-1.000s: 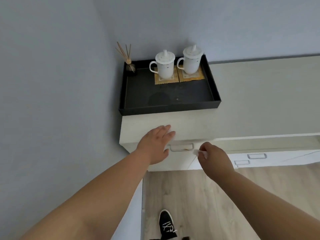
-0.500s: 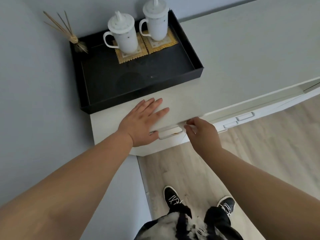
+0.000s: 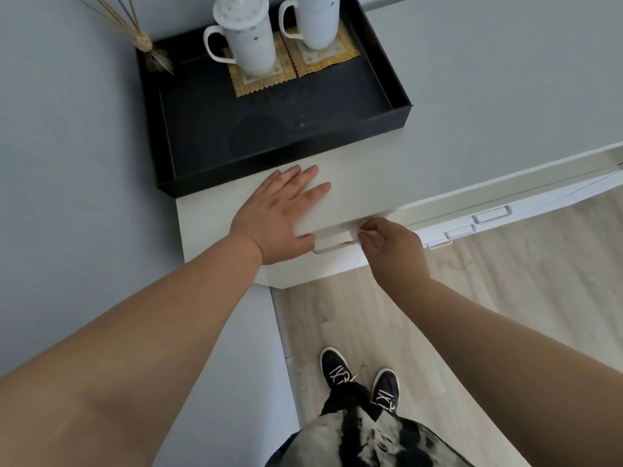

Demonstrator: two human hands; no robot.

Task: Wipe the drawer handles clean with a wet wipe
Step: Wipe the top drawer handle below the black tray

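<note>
White wipe (image 3: 356, 234) pinched in right hand (image 3: 392, 252) at drawer handle (image 3: 332, 244); left hand (image 3: 278, 214) flat, fingers straight.

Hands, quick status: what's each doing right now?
Left hand: open, fingers straight, flat on the cabinet top.
Right hand: pinching the wet wipe against the drawer handle.

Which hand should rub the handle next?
The right hand, probably. It pinches the wet wipe right at the end of the drawer handle. The left hand lies flat on the cabinet top, holding nothing.
</note>
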